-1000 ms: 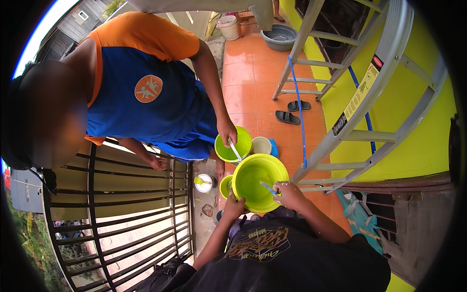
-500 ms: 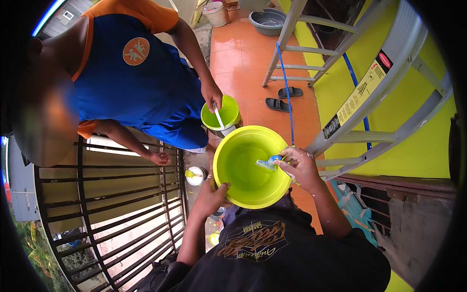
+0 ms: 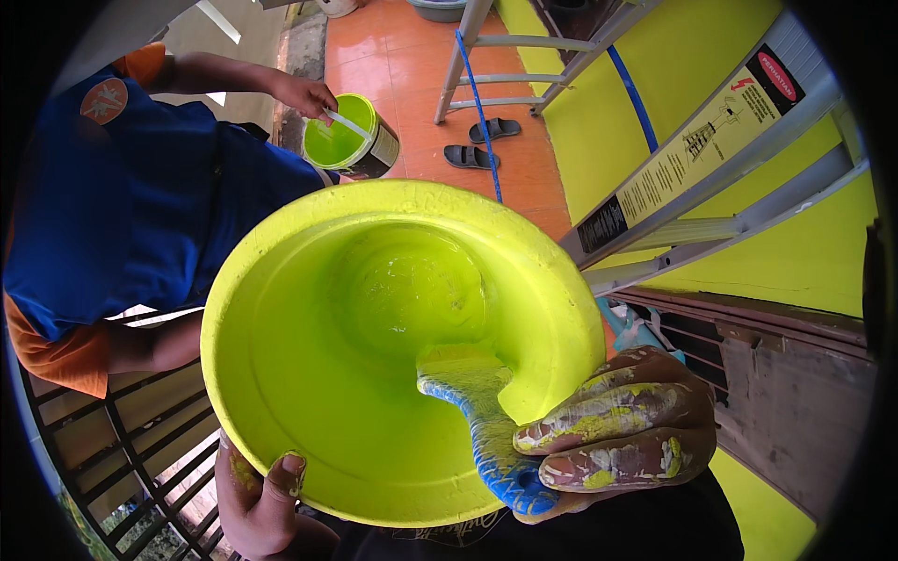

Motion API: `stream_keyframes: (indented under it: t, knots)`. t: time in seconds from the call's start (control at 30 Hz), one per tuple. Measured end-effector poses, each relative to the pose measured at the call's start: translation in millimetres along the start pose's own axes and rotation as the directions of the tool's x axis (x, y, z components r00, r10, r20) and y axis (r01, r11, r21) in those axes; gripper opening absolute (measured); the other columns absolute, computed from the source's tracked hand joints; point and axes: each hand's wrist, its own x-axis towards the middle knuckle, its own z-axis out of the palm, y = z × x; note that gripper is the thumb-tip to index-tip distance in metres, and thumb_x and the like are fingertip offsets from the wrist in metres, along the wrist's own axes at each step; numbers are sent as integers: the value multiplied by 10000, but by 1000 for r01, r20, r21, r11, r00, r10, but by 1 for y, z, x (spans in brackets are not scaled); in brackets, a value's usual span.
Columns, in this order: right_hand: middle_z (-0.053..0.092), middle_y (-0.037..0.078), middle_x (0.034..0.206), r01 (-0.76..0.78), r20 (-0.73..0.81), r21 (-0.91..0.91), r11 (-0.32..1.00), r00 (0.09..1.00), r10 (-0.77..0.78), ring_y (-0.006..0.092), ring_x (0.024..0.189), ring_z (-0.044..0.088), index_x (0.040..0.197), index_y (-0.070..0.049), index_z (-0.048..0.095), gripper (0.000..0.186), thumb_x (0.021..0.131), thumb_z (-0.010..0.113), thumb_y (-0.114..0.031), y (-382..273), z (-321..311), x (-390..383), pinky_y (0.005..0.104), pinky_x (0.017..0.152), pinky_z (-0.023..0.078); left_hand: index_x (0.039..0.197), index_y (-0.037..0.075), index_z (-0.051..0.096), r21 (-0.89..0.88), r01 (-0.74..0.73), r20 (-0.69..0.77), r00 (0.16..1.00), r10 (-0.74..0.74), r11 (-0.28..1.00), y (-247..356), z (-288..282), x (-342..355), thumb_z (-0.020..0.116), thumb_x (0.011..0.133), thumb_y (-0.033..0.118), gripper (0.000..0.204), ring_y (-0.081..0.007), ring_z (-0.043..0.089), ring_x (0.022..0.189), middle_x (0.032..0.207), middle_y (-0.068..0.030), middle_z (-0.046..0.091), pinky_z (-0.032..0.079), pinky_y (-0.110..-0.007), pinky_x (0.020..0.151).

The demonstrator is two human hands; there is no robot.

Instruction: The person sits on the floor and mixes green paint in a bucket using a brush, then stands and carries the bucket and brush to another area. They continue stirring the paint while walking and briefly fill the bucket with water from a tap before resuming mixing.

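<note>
Close in front of me is a round yellow-green plastic basin (image 3: 271, 393), coated inside with paint of the same colour, its mouth tilted toward my view. My left hand (image 3: 262, 496) grips its rim at the lower left, thumb over the edge and the other fingers mostly hidden beneath. In my right hand (image 3: 627, 435) is a paintbrush (image 3: 486, 421) with a blue, paint-smeared handle. Its bristles point into the basin, against or just above the inner wall; I cannot tell which. Paint streaks cover my right fingers.
At the left, a person in blue and orange (image 3: 168, 224) holds a paint bucket (image 3: 341, 140) by its handle. Aluminium ladders (image 3: 692, 159) stand on the right by the yellow-green wall. Black sandals (image 3: 472, 156) lie on the orange tiles. A dark metal railing (image 3: 131, 439) runs along the left.
The basin has come up much closer to my view, with both hands. The brush now points deeper into it. The other person's bucket has shifted leftward and up in view.
</note>
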Motion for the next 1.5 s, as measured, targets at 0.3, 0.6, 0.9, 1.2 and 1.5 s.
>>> stream_keyframes:
  t: [0.3, 0.6, 0.9, 1.2, 1.5]
  knots:
    - [733, 108, 1073, -274, 226, -2, 962, 937, 267, 219, 909, 733, 1081, -22, 720, 303, 830, 809, -167, 32, 31, -45, 347, 779, 617, 1379, -53, 436, -97, 214, 306, 936, -175, 972, -18, 30, 28, 573, 1002, 60, 417, -180, 691, 925, 1144, -142, 655, 605, -277, 708]
    - [685, 176, 1135, -524, 557, -164, 836, 650, 517, 343, 992, 682, 1142, -16, 662, 286, 911, 662, -183, 72, 79, -105, 432, 864, 554, 1381, -28, 394, -143, 367, 279, 906, -318, 919, -133, 70, 62, 529, 995, 63, 418, -255, 739, 801, 1048, -179, 680, 655, -325, 623]
    - [686, 203, 1139, -566, 598, -147, 811, 603, 529, 363, 1019, 674, 1227, -10, 651, 401, 911, 680, -254, 84, 80, -106, 451, 916, 527, 1383, -18, 376, -208, 424, 200, 900, -386, 881, -191, 76, 59, 530, 972, 59, 445, -293, 740, 774, 1070, -228, 661, 659, -337, 599]
    - [699, 168, 1124, -686, 520, -104, 720, 579, 628, 277, 911, 692, 1189, -6, 673, 417, 921, 722, -322, 93, 67, -88, 381, 866, 546, 1344, -55, 407, -365, 345, -12, 927, -375, 864, -199, 71, 42, 500, 973, 71, 403, -328, 742, 807, 1125, -245, 649, 666, -367, 611]
    - [691, 152, 1081, -687, 413, -144, 712, 612, 674, 279, 917, 679, 1157, -5, 671, 345, 943, 689, -276, 110, 51, -80, 393, 883, 519, 1339, -45, 403, -568, 351, -191, 824, -533, 745, -261, 61, 32, 514, 987, 91, 393, -328, 735, 760, 1035, -253, 668, 645, -357, 591]
